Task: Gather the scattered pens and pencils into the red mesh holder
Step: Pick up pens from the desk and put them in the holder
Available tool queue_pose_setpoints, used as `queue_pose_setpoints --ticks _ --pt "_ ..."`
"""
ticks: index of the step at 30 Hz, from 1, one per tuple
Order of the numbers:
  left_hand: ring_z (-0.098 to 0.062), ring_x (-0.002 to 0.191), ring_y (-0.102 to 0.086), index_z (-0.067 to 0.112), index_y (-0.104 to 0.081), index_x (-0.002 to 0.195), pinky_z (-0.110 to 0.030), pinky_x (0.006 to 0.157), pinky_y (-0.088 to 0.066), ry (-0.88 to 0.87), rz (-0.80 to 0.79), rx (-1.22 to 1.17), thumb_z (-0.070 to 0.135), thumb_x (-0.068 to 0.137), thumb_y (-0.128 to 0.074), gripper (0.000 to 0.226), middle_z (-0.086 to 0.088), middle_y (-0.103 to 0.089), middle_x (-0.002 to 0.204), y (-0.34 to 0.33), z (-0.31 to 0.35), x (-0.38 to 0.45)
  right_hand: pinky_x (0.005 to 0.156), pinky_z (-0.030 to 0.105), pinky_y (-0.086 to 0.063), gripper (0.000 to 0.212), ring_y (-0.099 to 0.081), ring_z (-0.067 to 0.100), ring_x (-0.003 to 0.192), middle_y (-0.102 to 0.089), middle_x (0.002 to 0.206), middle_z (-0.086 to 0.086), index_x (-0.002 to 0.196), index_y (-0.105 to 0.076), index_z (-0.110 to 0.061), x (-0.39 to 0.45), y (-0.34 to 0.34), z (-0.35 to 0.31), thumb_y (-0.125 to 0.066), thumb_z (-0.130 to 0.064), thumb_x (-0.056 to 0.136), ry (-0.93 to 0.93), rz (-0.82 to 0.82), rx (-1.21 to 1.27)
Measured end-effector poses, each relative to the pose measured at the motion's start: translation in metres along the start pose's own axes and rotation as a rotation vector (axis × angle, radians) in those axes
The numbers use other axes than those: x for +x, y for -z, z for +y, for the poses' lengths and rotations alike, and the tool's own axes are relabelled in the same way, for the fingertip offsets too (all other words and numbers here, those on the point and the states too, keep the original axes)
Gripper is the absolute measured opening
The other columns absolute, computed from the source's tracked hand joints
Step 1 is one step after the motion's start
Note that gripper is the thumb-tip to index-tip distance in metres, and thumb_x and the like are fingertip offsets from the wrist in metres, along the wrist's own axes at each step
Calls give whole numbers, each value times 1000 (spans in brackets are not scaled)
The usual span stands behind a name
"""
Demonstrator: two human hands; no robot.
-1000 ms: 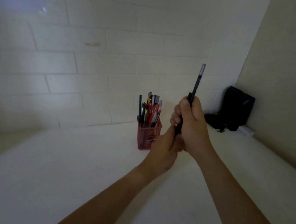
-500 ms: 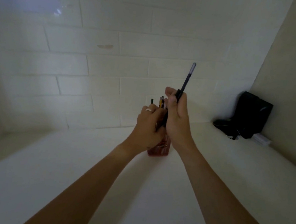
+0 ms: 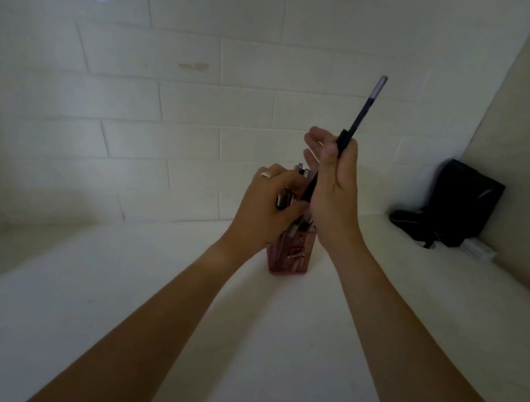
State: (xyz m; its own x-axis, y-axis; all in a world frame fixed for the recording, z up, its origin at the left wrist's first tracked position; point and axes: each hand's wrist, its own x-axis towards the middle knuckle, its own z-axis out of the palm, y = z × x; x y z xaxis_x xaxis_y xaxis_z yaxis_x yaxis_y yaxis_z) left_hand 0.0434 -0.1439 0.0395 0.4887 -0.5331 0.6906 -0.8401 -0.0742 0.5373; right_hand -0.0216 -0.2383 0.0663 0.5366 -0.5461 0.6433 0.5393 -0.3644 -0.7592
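Holding dark pen [image 3: 360, 117] in our right hand [image 3: 332, 188], thumb pinching, fingers loosening; long axis near upright, lower end over red mesh holder [image 3: 291, 252]. Left hand [image 3: 269, 208] grips pens inside.

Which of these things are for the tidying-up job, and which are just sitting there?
For the job:
- red mesh holder
- pens and pencils already in it
- dark pen held in the right hand
- left hand at the holder's top

Just sitting there:
- black bag in the corner
- small white box beside it

Tiled wall [image 3: 201, 112] and white counter [image 3: 83, 296]: home nook
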Motion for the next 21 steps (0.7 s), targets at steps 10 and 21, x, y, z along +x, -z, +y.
queue_pose_setpoints --ticks 10,21 --pt "-16 82 -66 13 -70 102 -37 76 -56 -1 59 -82 16 82 -65 21 0 -70 91 6 15 9 113 36 -45 21 -59 13 129 -60 131 2 122 -47 -18 9 -3 -19 -30 -23 111 92 -7 32" --pt "-17 72 -57 13 -70 91 -28 67 -46 95 -7 129 17 82 -75 11 0 -64 80 -13 -22 -19 119 35 -30 31 -37 26 143 -43 153 10 116 -69 -6 -25 15 30 -46 -24 106 264 102 -673"
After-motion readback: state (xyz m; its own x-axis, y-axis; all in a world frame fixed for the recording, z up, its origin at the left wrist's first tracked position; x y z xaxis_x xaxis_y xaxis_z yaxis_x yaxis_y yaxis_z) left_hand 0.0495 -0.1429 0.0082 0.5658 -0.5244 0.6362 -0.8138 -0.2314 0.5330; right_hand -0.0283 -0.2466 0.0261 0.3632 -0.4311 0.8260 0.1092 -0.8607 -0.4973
